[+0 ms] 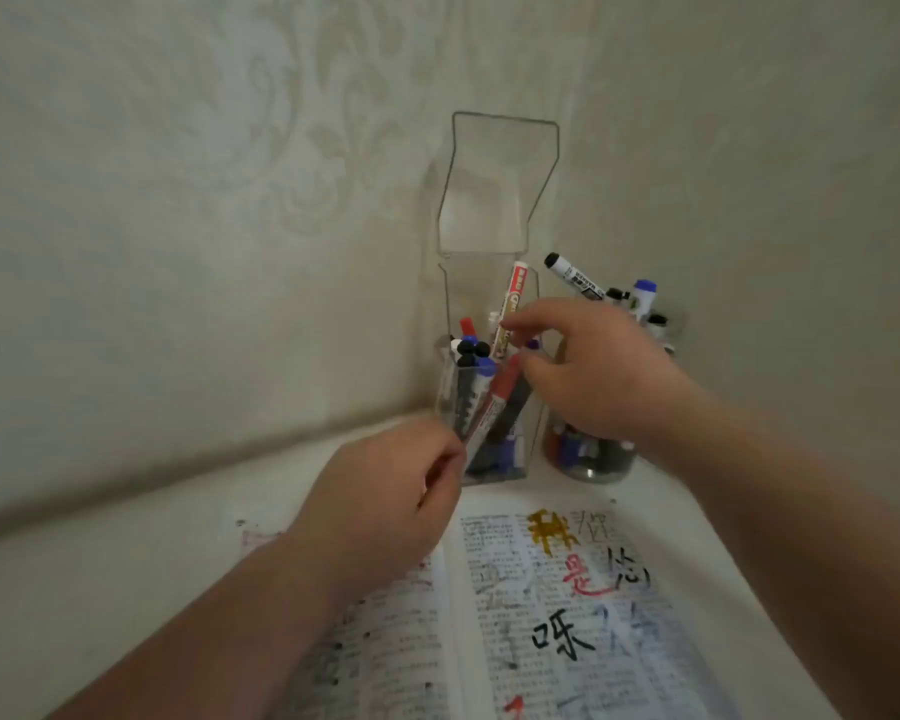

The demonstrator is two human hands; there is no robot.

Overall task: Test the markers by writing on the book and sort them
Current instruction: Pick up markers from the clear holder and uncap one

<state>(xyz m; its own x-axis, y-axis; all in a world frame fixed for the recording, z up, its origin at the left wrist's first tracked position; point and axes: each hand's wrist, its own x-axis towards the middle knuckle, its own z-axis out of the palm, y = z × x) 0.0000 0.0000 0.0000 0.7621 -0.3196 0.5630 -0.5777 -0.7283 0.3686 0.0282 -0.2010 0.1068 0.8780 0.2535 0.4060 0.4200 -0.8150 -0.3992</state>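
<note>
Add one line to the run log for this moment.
left hand holds red marker | right hand at clear box, grip unclear | book open, scribbled

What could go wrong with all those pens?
The right hand reaches into the crowded box; it might tip it or flick out the tall marker. The jar beside that wrist has markers leaning out, easy to knock. The left hand holds a red marker across the box, which could bump it.

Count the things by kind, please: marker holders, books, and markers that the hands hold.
Marker holders: 2 (clear box, round jar)
Books: 1 (open book)
Markers held: 2 (red marker in left hand, white marker in right hand)
Total: 5
</note>
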